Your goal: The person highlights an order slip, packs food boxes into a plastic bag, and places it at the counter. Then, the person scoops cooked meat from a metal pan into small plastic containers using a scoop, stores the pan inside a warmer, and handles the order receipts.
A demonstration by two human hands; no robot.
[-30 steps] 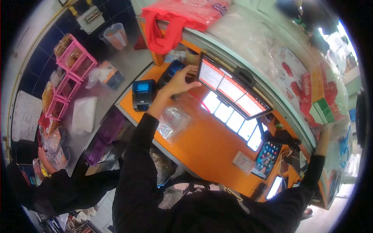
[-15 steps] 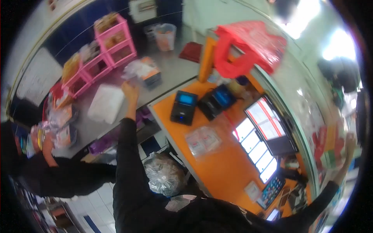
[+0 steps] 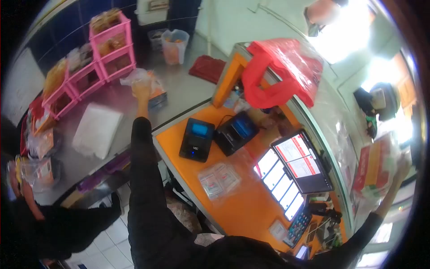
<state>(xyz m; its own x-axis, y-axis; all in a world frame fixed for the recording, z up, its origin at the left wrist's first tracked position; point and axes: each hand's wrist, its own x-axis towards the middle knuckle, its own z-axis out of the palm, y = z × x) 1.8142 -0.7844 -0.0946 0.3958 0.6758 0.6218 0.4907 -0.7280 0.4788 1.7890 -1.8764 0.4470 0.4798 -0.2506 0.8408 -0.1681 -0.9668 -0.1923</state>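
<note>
My left hand [image 3: 141,89] reaches over the steel counter, its fingers closed on the top of a clear plastic bag [image 3: 133,78]. An orange-and-dark box [image 3: 157,92] sits against that hand, in or beside the bag. At the far right, past the glass-edged partition, my outstretched right hand [image 3: 404,162] is at the side of a red, white and yellow package [image 3: 372,167] in clear plastic. It appears to grip the plastic, though glare blurs its fingers.
Pink stacked baskets [image 3: 103,62] and a white stack of sheets or bags [image 3: 97,130] stand on the steel counter. The orange desk [image 3: 233,210] carries a card terminal [image 3: 197,140], a black printer [image 3: 236,133] and a monitor [image 3: 298,157]. A co-worker's arm [image 3: 32,201] is at left.
My left hand has moved up onto the plastic bag by the box. The right hand and its package have shifted slightly, showing more of the red side. The view has turned a little.
</note>
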